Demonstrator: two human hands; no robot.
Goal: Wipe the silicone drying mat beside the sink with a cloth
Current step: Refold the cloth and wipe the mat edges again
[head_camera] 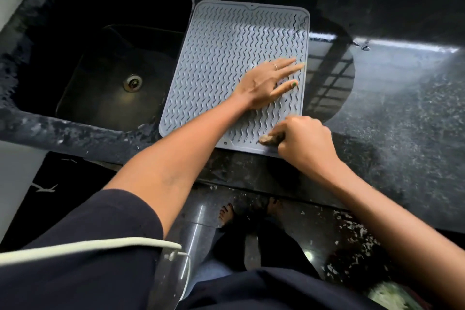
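Observation:
A grey silicone drying mat [226,58] with wavy ridges lies on the black counter just right of the sink. My left hand [264,85] rests flat on the mat's right half, fingers spread and pointing right. My right hand [302,143] is closed around a small brownish cloth [270,139] pressed against the mat's near right corner. Most of the cloth is hidden inside the fist.
A dark sink [108,63] with a metal drain [132,82] sits left of the mat. Black granite counter [402,95] stretches to the right, glossy with window reflections. A pale wall runs along the back. Below the counter edge are my bare feet [226,214] on a dark floor.

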